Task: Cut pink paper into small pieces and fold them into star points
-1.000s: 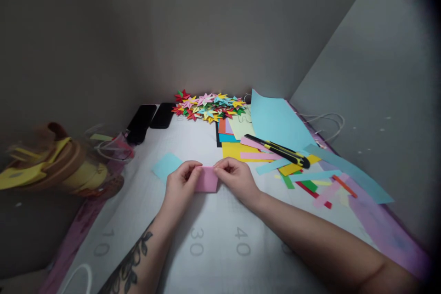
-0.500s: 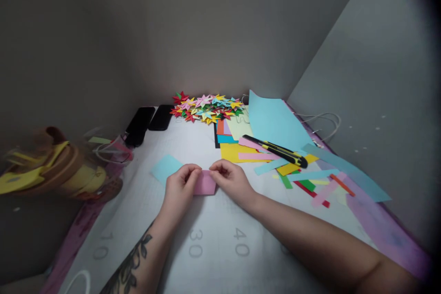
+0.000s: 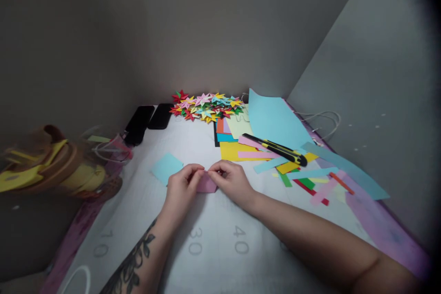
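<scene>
A small piece of pink paper (image 3: 206, 185) is pinched along its far edge by both hands, above the white table cover. My left hand (image 3: 183, 184) is closed on its left end, thumb and fingertips together. On the right end, my right hand (image 3: 231, 182) grips it the same way. The fingers hide part of the upper edge, so I cannot tell exactly how it is folded. Just left of my left hand lies a light blue paper square (image 3: 167, 168).
Paper stars (image 3: 206, 105) are heaped at the back, beside two dark phones (image 3: 161, 116). A box cutter (image 3: 275, 149) rests on coloured sheets and strips (image 3: 306, 179) to the right. A large blue sheet (image 3: 275, 117) leans behind it. On the left stands a brown container (image 3: 69, 165).
The fingertips have come slightly closer together on the pink paper, and less of it shows now. Other things keep their places apart from a slight camera shift.
</scene>
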Motion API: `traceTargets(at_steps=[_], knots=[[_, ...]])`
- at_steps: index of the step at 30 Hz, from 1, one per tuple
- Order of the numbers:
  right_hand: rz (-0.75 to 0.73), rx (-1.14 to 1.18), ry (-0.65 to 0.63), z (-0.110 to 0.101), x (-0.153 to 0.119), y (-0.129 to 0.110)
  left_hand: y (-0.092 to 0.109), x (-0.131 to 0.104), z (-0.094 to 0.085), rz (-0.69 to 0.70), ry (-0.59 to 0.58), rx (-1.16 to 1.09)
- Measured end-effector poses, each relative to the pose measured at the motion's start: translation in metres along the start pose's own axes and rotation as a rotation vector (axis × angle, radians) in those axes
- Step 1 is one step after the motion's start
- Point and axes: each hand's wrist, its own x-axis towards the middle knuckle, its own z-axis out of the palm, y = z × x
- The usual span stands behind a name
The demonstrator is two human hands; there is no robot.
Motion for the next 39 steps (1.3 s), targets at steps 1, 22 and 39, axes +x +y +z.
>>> traceTargets(at_steps=[1,22,39], knots=[[-0.009,-0.002,0.005,0.000,0.000,0.000,0.000,0.000,0.000,0.003,0.000,0.005],[-0.017,0.046,-0.024,-0.007,0.003,-0.005,0.007,0.002,-0.013,0.054,0.042,0.097],[0.322,0.407,-0.005,-0.003,0.003,0.006,0.001,0.006,-0.008,-0.331,0.034,-0.395]])
